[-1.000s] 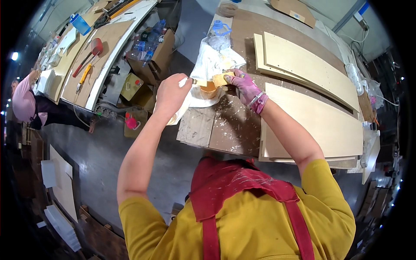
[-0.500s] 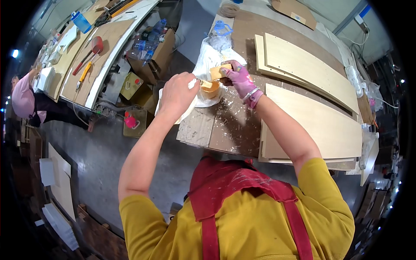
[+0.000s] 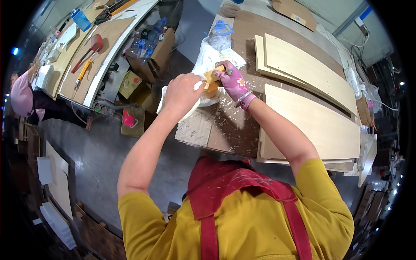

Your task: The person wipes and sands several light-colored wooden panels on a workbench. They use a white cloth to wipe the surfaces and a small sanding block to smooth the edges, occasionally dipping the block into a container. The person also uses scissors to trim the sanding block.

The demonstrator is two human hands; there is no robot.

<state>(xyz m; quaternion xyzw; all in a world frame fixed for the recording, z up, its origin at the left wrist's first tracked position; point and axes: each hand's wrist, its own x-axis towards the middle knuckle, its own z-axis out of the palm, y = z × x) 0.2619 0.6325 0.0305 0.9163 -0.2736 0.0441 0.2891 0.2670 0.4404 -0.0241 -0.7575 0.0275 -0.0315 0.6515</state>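
Two hands over the counter [image 3: 234, 130], bare left hand [image 3: 182, 92] with fingers curled on a white cloth [image 3: 203, 93], pink-gloved right hand [image 3: 232, 81] pinching one tan block [image 3: 211, 78], two pale boards [image 3: 307, 99], cardboard box [image 3: 161, 45] holding several plastic bottles [image 3: 145, 41]

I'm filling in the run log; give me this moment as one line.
left hand: bare, on white cloth | right hand: pink glove, gripping tan pad | surface: paint-flecked workbench | nearby: pale boards
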